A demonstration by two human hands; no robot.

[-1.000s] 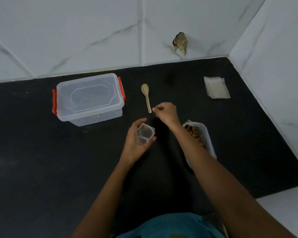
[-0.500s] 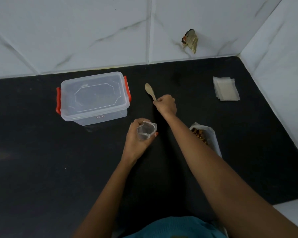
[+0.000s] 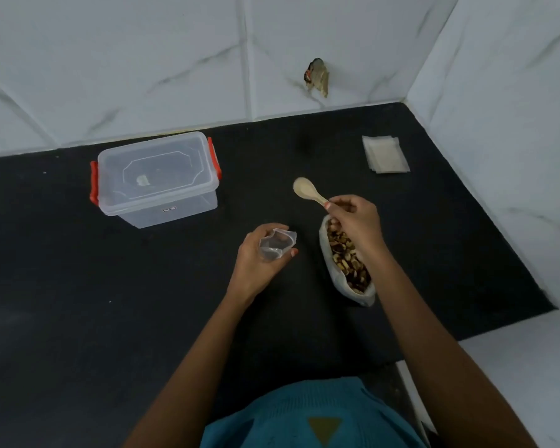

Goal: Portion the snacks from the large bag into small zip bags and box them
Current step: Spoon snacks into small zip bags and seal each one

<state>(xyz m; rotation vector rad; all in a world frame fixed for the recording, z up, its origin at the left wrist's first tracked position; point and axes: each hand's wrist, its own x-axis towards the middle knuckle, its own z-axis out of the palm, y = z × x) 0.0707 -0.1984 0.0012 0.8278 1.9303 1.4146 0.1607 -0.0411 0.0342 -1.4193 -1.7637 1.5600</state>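
The large bag (image 3: 348, 263) of snacks lies open on the black worktop (image 3: 143, 318) right of centre, its mouth toward the top of the frame, brown pieces showing inside. Just left of it my left hand (image 3: 259, 260) grips a small zip bag (image 3: 277, 245), mouth spread upward, raised off the worktop. My right hand (image 3: 353, 218) hovers over the big bag's mouth, fingers pinched around the handle of a wooden spoon (image 3: 306, 190) whose empty bowl points up-left, away from the snacks. The risk I see is spillage: the small bag's opening is narrow and limp, so a heaped spoonful could scatter, and digging in could shove the unsupported big bag over. My right wrist is bent down, forearm crossing from the lower right; the left forearm comes up from bottom centre. The lidded clear box (image 3: 157, 179) sits at upper left, spare zip bags (image 3: 385, 155) at upper right.
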